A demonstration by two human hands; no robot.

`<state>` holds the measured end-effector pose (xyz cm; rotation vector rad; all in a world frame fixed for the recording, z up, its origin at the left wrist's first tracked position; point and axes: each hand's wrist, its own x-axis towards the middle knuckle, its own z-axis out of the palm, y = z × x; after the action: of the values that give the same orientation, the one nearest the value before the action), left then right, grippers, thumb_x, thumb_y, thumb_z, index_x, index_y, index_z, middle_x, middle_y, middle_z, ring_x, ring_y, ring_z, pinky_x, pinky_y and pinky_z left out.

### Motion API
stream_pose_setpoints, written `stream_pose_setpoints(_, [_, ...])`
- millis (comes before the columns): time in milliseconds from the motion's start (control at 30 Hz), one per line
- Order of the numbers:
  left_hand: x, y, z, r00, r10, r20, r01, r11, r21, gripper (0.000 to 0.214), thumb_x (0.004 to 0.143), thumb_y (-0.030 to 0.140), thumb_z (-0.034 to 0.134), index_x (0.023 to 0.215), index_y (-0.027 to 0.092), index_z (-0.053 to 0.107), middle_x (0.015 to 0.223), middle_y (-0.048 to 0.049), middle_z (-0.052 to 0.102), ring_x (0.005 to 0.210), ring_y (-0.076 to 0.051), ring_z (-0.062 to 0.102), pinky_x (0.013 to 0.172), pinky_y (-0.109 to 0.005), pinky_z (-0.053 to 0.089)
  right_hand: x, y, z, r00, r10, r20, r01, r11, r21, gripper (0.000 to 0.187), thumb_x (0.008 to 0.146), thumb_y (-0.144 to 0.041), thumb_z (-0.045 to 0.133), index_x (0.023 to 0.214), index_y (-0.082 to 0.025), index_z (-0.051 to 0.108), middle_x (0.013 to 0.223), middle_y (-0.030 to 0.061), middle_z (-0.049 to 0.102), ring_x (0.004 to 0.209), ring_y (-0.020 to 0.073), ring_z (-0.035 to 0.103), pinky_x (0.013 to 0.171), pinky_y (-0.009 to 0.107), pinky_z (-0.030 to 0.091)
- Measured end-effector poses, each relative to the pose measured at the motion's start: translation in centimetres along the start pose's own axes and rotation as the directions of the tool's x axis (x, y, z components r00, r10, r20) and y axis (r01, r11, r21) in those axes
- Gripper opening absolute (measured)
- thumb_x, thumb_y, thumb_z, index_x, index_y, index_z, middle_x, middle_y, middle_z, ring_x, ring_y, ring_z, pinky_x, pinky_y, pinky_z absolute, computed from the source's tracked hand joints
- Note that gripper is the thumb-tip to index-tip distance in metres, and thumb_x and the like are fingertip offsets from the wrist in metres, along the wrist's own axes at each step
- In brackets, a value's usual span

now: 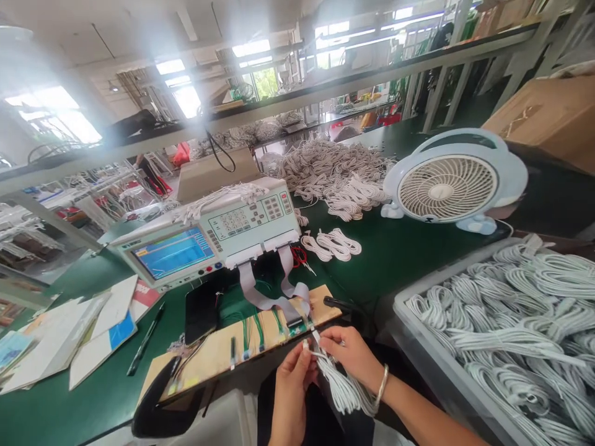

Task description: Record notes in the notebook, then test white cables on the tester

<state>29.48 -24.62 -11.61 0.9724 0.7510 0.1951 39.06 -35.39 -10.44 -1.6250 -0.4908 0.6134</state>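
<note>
A coiled white cable (341, 387) hangs below my hands in front of the wooden board (209, 359). My left hand (294, 379) pinches one end of it, with a small white plug showing above the fingertips. Closed around the cable's other end is my right hand (356, 354), which wears a bracelet on its wrist. That end's white plug (317, 335) points at the green circuit board (297, 330) on the board's edge; I cannot tell whether it is seated. Grey ribbon cables (264, 302) run from there up to the tester (246, 217), whose screen (174, 253) is lit.
At right stands a plastic bin (404, 303) full of coiled cables. A fan (446, 186) and a heap of cables (334, 164) sit behind. Red-handled scissors (300, 257), a phone (202, 310), a pen (146, 339) and papers (60, 334) lie around the tester.
</note>
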Motion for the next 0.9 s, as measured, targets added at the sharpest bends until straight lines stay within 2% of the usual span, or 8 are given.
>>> stream_pose_setpoints(133, [0.2,0.8,-0.5,0.999,-0.006,0.037,0.006,1.000,0.014,0.034,0.063,0.035,0.070,0.087,0.012,0.063,0.072,-0.0033,0.062,0.064,-0.008,0.053,0.063,-0.019,0.043,0.6,-0.1,0.2,1.000,0.021,0.009,-0.021,0.999,0.029,0.025,0.070,-0.035,0.056,0.072,-0.012,0.067,0.064,0.0031,0.062,0.060,0.0132,0.052,0.058,0.025,0.039])
stream_pose_setpoints(333, [0.4,1.4,-0.8,0.999,-0.039,0.002,0.039,0.999,-0.006,0.031,0.055,0.037,0.075,0.065,0.012,0.057,0.058,0.0009,0.057,0.049,-0.004,0.047,0.047,-0.014,0.039,1.2,0.9,1.3,0.984,0.176,-0.029,-0.161,0.944,0.288,0.031,0.066,-0.041,0.060,0.069,-0.011,0.062,0.058,0.0010,0.058,0.051,0.0094,0.047,0.050,0.023,0.037])
stream_pose_setpoints(467, [0.6,1.7,-0.2,0.998,-0.052,-0.019,0.052,0.999,-0.012,0.033,0.054,0.037,0.075,0.064,0.011,0.056,0.060,-0.0014,0.059,0.045,-0.004,0.046,0.040,-0.013,0.034,1.1,0.4,0.7,0.998,0.062,-0.001,-0.060,0.980,0.192,0.030,0.067,-0.040,0.061,0.070,-0.010,0.064,0.060,0.0016,0.058,0.057,0.0103,0.049,0.056,0.023,0.038])
stream_pose_setpoints(567, [0.8,1.3,0.6,0.997,-0.025,-0.075,0.020,0.998,-0.067,0.032,0.055,0.034,0.075,0.064,0.011,0.055,0.057,-0.0005,0.057,0.044,-0.003,0.045,0.040,-0.013,0.034,0.7,0.0,0.0,1.000,-0.004,0.028,0.000,0.989,0.148,0.030,0.071,-0.040,0.057,0.070,-0.011,0.064,0.061,0.0018,0.059,0.058,0.0109,0.050,0.056,0.024,0.039])
stream_pose_setpoints(733, [1.0,-0.1,1.6,0.985,0.080,-0.151,-0.111,0.971,-0.214,0.029,0.058,0.032,0.073,0.061,0.013,0.051,0.052,0.0033,0.052,0.043,-0.003,0.044,0.041,-0.014,0.036,-0.4,0.5,-0.5,0.999,0.017,0.033,-0.024,0.976,0.218,0.027,0.072,-0.038,0.055,0.073,-0.011,0.062,0.066,0.0035,0.062,0.058,0.0113,0.052,0.055,0.024,0.040])
stream_pose_setpoints(800, [1.1,-0.3,1.5,0.985,0.070,-0.158,-0.107,0.965,-0.239,0.029,0.057,0.030,0.074,0.061,0.013,0.051,0.051,0.0035,0.052,0.043,-0.003,0.045,0.042,-0.013,0.037,-0.7,0.7,-0.6,0.998,0.047,0.040,-0.056,0.967,0.249,0.026,0.071,-0.036,0.057,0.075,-0.011,0.062,0.067,0.0037,0.063,0.055,0.0101,0.051,0.053,0.023,0.039])
stream_pose_setpoints(900, [1.2,0.0,1.2,0.988,0.027,-0.153,-0.056,0.980,-0.191,0.029,0.056,0.027,0.075,0.062,0.012,0.052,0.053,0.0018,0.054,0.043,-0.003,0.046,0.041,-0.013,0.036,-0.8,0.7,-0.5,0.994,0.094,0.057,-0.107,0.952,0.286,0.026,0.069,-0.035,0.058,0.080,-0.011,0.062,0.069,0.0041,0.064,0.053,0.0089,0.049,0.050,0.022,0.037])
